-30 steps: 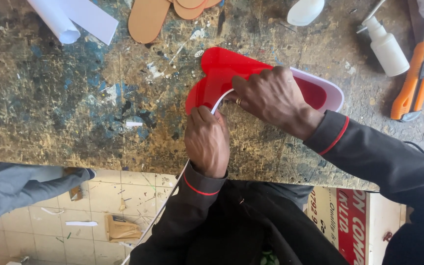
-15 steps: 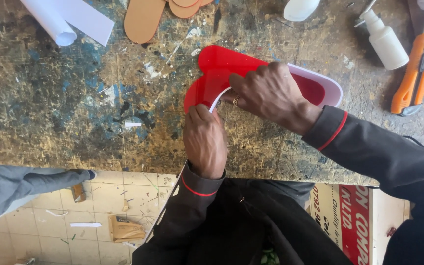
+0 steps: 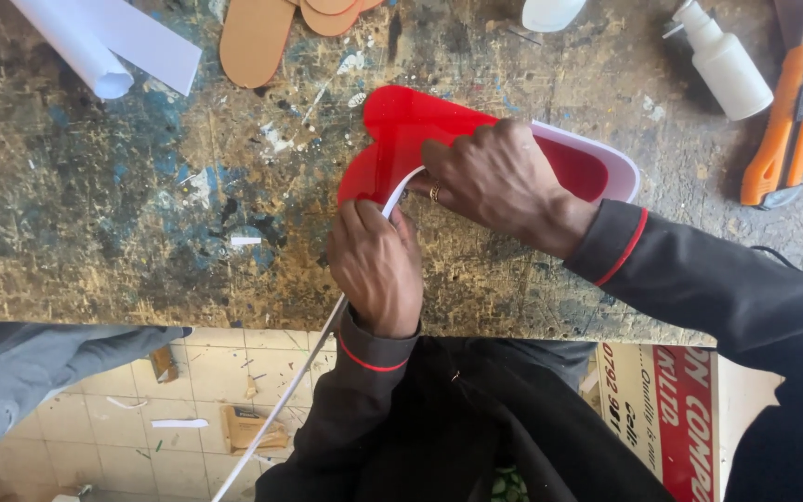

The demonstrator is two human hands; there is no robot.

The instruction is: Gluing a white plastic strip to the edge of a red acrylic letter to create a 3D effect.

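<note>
- Right hand (image 3: pixel 504 181) fingers flat, pressing red sole (image 3: pixel 401 125) onto bench (image 3: pixel 95 232).
- Left hand (image 3: pixel 375 265) pinches white strip (image 3: pixel 400 186) at sole edge, just below right fingertips.
- Strip trails down past left wrist.

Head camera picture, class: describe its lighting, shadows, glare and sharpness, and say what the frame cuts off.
Head view: soft, even light; faint shadows under the left hand and right hand; mild sheen on the red sole piece; white strip sharp; orange knife and paper roll cropped by the edges.
</note>
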